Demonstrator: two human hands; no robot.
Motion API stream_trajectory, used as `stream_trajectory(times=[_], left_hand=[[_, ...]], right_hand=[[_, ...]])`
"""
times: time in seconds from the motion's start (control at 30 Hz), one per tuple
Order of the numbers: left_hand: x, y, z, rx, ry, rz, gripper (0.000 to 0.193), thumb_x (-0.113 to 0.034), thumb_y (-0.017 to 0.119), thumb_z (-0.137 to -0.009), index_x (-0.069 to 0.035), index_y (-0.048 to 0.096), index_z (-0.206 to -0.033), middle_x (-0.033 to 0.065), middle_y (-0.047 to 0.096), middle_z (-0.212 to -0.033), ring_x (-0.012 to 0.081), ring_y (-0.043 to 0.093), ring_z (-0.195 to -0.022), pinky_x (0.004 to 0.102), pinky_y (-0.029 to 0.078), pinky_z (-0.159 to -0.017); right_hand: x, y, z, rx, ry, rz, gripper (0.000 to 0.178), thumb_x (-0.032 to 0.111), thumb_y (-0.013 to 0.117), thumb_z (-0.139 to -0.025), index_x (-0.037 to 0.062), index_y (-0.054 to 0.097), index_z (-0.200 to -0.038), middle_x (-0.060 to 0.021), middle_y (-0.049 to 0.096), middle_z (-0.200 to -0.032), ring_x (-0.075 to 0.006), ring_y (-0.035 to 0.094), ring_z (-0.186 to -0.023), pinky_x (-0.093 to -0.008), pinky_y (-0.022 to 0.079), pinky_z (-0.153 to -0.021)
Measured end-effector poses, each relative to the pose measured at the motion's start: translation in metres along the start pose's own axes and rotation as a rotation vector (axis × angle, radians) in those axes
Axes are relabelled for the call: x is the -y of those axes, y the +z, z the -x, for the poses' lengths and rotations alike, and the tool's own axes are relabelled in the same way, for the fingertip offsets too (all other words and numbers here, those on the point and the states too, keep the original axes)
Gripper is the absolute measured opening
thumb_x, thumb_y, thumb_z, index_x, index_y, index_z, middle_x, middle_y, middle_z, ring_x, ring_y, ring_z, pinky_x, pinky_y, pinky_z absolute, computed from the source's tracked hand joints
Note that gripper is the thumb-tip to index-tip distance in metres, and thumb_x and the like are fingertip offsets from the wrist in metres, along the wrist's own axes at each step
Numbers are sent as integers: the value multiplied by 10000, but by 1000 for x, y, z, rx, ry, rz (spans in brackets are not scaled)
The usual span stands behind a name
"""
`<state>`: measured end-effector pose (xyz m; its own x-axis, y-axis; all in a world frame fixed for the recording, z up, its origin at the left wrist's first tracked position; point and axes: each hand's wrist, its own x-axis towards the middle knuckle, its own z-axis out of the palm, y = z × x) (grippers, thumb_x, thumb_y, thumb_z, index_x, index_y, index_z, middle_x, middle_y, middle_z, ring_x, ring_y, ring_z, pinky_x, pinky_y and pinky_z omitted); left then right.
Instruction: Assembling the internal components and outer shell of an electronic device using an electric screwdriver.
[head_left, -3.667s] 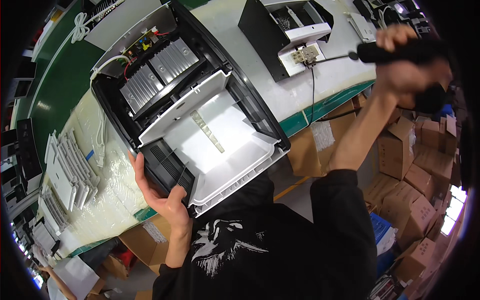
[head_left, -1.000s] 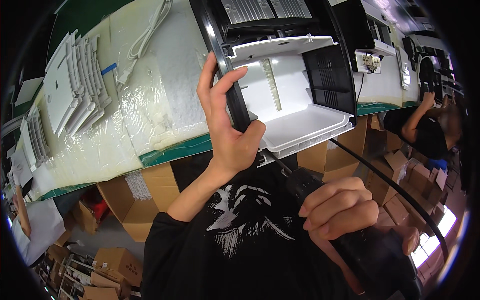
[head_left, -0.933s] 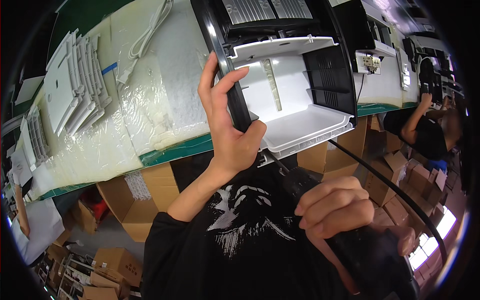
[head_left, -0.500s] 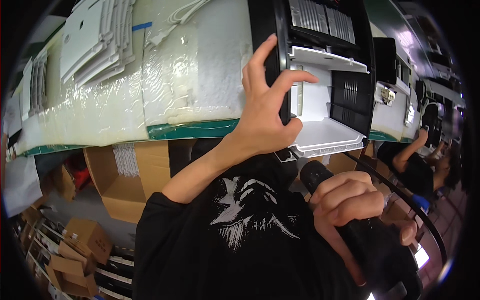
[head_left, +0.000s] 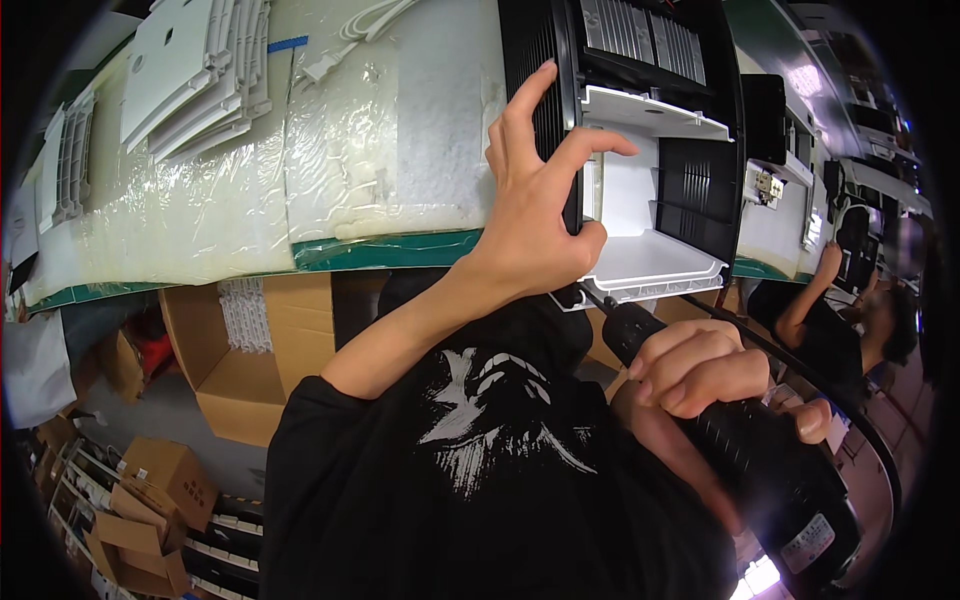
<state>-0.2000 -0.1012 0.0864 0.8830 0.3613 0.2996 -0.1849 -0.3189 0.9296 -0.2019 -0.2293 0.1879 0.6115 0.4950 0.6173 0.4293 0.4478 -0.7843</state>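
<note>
A black appliance housing (head_left: pixel 697 185) stands on the bench at centre right, its open side showing a white inner compartment (head_left: pixel 645 262). My left hand (head_left: pixel 540 210) grips the housing's left wall, with some fingers along its slotted outside and the index finger reaching over the inner side. In my right hand (head_left: pixel 705 370) is a black electric screwdriver (head_left: pixel 715 425), its fingers wrapped round the body. The screwdriver's slim bit points up at the near left corner of the housing, beside the white front lip. Whether the bit touches a screw there cannot be made out.
Stacked white plastic panels (head_left: pixel 190 75) lie at the left of the film-covered bench (head_left: pixel 390 150). A white cable (head_left: pixel 360 30) rests behind. Below the bench edge is an open cardboard box (head_left: pixel 240 375). A black cord (head_left: pixel 830 385) curves at right, near another person (head_left: pixel 830 320).
The screwdriver has tilted and shifted slightly, so its bit and label now show. My left hand stays on the housing wall, and the view has moved a little.
</note>
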Motion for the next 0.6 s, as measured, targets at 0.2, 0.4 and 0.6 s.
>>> stream_trajectory(times=[0.2,0.4,0.6], left_hand=[[3,-3,1,-29,18,-3,552,31,552,-574,-166,649,-1081,188,152,-1490,410,189,-1368,449,320,-1041],[-1,-7,-7,11,0,67,554,4,575,-562,-137,637,-1094,177,208,-1468,407,244,-1367,466,257,-1124],[1,-32,-8,38,-3,55,584,-26,583,-560,-103,605,-1138,184,273,-1483,387,269,-1382,440,238,-1131]], right_hand=[[16,1,-12,47,142,-31,666,626,533,-863,138,374,-1286,-155,561,-770,-285,560,-591,-420,500,-535],[27,-15,-25,-57,52,-120,592,493,591,-892,59,427,-1259,-114,538,-714,-237,538,-555,-352,461,-507],[120,-145,-3,-346,-144,-352,568,430,645,-870,-52,490,-1127,7,457,-650,-67,435,-467,-161,379,-512]])
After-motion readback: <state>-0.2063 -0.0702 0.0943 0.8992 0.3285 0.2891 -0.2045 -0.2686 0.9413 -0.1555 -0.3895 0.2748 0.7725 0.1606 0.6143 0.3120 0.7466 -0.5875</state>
